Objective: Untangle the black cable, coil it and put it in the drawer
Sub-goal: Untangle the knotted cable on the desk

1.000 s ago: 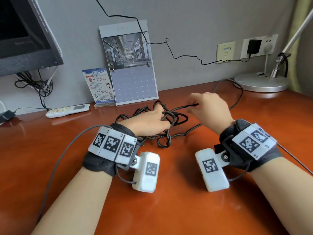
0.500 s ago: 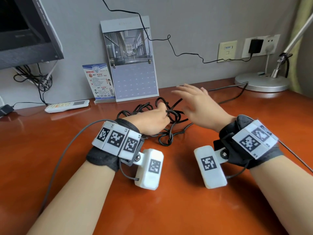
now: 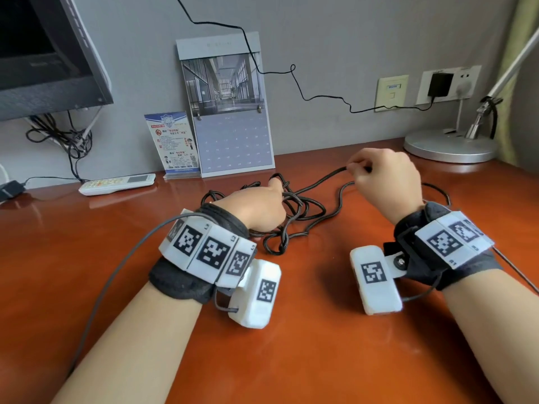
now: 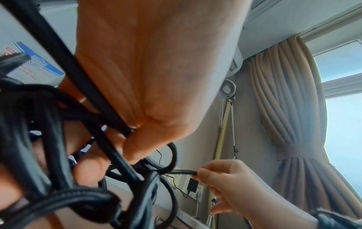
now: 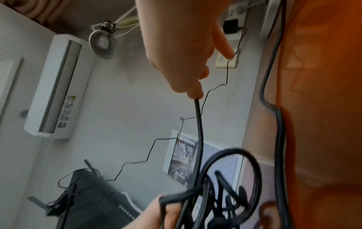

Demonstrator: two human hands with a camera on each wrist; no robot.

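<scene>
The black cable [image 3: 297, 211] lies in a tangled knot of loops on the wooden desk [image 3: 87, 258], just left of centre. My left hand [image 3: 259, 205] grips the knot, fingers curled round several strands [image 4: 109, 139]. My right hand [image 3: 379, 176] is raised to the right of the knot and pinches one strand [image 5: 197, 117] that runs taut down to the tangle. In the left wrist view the right hand's fingertips [image 4: 203, 172] pinch that strand. Another length of the cable [image 3: 437, 191] curves behind the right wrist. No drawer is in view.
A calendar [image 3: 227, 112] and a blue leaflet stand [image 3: 175, 144] lean on the wall behind the knot. A white remote [image 3: 116, 183] lies at the left, a monitor [image 3: 43, 53] above it. A lamp base [image 3: 449, 145] sits at the back right below wall sockets [image 3: 446, 84].
My right hand, open over the tangle half a second ago, has closed on a strand and pulled it up and to the right. The left hand stays on the knot.
</scene>
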